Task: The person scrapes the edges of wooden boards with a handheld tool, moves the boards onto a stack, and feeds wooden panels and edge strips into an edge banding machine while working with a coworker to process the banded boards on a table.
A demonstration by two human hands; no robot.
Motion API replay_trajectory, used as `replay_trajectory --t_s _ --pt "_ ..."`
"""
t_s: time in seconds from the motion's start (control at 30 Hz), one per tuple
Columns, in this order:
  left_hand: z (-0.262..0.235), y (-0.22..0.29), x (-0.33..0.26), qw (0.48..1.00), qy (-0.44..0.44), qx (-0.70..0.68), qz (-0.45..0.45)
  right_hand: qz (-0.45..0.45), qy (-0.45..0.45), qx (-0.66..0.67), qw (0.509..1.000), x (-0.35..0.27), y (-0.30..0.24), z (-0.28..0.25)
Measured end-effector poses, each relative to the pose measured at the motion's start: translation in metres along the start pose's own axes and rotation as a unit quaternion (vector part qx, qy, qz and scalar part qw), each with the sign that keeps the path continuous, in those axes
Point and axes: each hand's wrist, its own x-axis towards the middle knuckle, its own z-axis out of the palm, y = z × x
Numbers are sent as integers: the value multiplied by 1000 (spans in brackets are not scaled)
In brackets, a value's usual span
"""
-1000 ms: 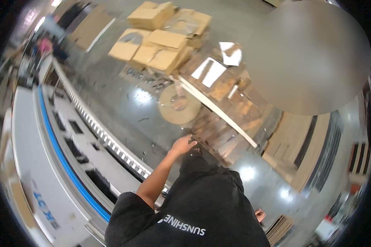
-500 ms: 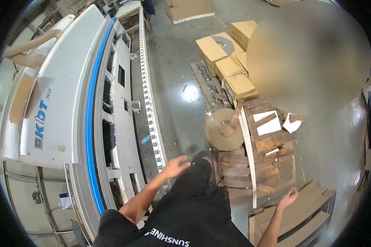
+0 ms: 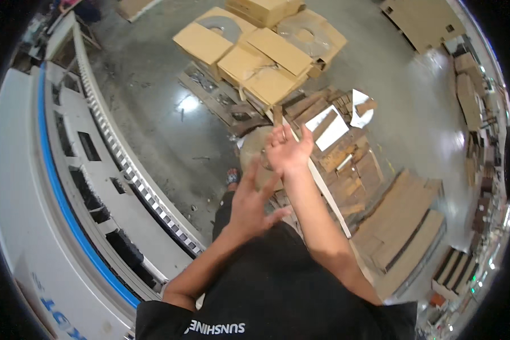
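Both hands, left [image 3: 249, 204] and right [image 3: 286, 150], spread empty at frame centre above a round disc [image 3: 255, 156]; bare floor [image 3: 147, 130] lies upper left.

The person's bare left hand [image 3: 250, 205] is raised at about 6 o'clock from centre, fingers spread and empty, its forearm running down toward 7 o'clock. The bare right hand [image 3: 288, 152] is lifted higher, fingers loosely curled, empty, forearm descending toward 5 o'clock.
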Motion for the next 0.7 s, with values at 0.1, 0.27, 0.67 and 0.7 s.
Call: replay_trajectory --t_s 0.1,0.27,0.67,0.7 --pt "-42 -30 31 1000 2 2 8 -9 19 -22 1000 19 31 43" --pt "-104 -78 80 999 11 33 21 -21 22 -81 996 41 89 112" --pt "-194 -165 129 987 -2 144 -72 -47 -36 -129 990 130 216 195" --pt "-197 -177 136 988 5 136 -71 -80 -54 -153 984 142 220 196"
